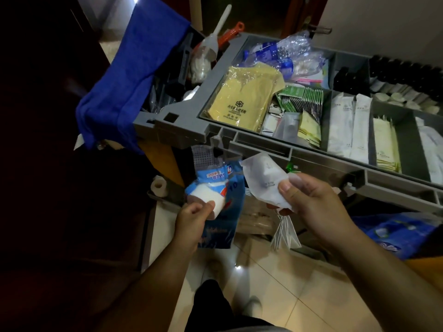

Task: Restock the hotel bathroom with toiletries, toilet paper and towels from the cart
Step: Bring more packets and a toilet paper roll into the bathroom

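Note:
I stand in front of the grey housekeeping cart (263, 149), whose top tray holds sorted toiletries. My left hand (191, 219) grips a white toilet paper roll (211, 196) that sits in a torn blue plastic pack (220, 226) hanging below the tray's front edge. My right hand (309, 200) pinches a translucent white sachet (263, 180) with a small item inside, held just below the tray edge. More flat white packets (286, 232) hang beneath that hand.
The tray holds yellow packaged slippers (242, 99), crushed water bottles (282, 53), green and yellow sachets (302, 97), white wrapped kits (347, 125) and dark bottles (395, 75). A blue cloth (134, 75) drapes over the cart's left end. Another toilet roll (159, 185) lies low on the left.

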